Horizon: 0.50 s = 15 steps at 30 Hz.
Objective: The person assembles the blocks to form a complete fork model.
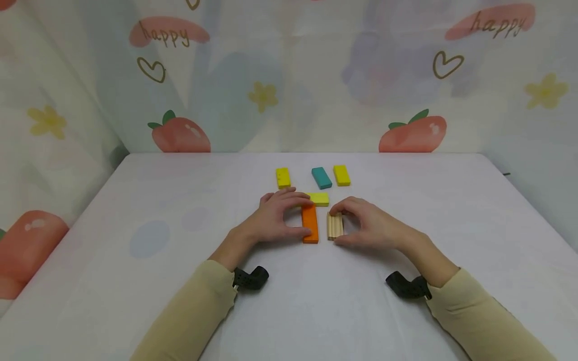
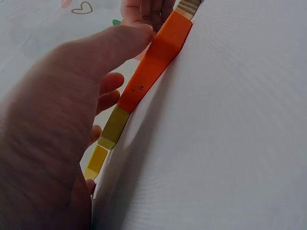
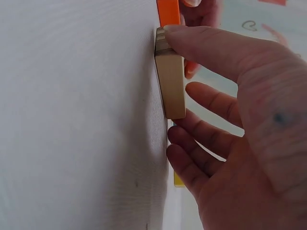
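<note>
In the head view my left hand spans an orange block, thumb at its near end and fingers at its far end. Seen from the left wrist, the thumb presses the side of the orange block. To the right, my right hand pinches a plain wooden block with grooved-looking grain between thumb and index finger. The right wrist view shows the thumb on one end of the wooden block. A narrow gap separates the two blocks. Just beyond the orange block lies a yellow-green block.
Farther back on the white table lie a yellow block, a teal block and another yellow block. A printed cloth hangs behind the table. Each wrist carries a black camera mount.
</note>
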Each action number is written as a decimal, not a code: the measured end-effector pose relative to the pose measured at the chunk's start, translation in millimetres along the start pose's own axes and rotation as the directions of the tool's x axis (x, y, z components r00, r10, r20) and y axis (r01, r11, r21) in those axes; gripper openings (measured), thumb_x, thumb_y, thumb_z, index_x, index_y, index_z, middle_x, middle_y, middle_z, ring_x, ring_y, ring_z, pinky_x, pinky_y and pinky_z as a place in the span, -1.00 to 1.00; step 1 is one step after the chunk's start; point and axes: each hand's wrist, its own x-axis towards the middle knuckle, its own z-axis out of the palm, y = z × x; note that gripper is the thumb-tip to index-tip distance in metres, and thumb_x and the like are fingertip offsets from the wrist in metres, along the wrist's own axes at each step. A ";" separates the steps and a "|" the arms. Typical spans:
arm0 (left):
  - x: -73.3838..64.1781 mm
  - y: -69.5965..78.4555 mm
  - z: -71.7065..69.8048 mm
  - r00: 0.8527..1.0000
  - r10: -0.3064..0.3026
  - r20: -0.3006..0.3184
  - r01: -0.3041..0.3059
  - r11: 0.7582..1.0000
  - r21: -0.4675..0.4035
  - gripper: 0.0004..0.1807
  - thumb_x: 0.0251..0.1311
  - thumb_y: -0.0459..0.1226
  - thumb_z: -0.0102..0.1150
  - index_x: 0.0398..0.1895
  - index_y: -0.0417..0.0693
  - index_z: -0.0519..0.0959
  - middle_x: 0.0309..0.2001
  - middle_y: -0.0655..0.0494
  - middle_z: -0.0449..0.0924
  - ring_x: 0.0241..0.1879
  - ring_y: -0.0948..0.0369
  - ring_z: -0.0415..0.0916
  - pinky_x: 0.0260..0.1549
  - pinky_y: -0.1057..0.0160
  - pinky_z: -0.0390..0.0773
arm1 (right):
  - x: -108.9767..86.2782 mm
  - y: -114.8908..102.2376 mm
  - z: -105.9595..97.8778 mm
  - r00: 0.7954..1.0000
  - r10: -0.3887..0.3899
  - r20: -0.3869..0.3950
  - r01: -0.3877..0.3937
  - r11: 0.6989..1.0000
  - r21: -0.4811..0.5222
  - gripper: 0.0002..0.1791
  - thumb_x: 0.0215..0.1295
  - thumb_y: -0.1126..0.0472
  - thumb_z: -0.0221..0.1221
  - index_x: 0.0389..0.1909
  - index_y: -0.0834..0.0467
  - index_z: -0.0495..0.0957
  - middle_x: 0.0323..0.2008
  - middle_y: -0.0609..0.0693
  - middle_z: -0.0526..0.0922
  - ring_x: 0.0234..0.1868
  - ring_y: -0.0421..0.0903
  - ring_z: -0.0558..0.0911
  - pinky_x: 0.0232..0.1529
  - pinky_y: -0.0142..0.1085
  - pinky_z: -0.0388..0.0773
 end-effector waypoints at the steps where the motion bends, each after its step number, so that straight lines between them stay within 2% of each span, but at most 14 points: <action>1: -0.1 0.3 -0.3 1.000 -0.001 0.003 0.001 1.000 0.004 -0.39 0.17 0.10 0.39 0.29 0.20 0.59 0.39 0.24 0.46 0.57 0.07 0.03 0.44 -0.23 -0.08 | 0.2 0.0 0.1 1.000 -0.003 -0.002 0.003 1.000 -0.001 -0.44 0.14 0.11 0.48 0.15 0.10 0.54 0.13 0.01 0.59 0.17 0.01 0.50 0.31 0.11 0.42; 15: -0.3 2.2 -0.7 1.000 -0.011 0.022 0.010 1.000 0.011 -0.42 0.18 0.08 0.40 0.27 0.20 0.61 0.40 0.23 0.43 0.55 0.16 0.09 0.43 -0.26 -0.12 | -1.4 -0.2 0.0 0.999 -0.045 -0.018 0.045 0.999 0.014 -0.50 0.19 0.07 0.47 0.10 0.10 0.57 0.11 0.01 0.61 0.17 0.03 0.53 0.30 0.12 0.43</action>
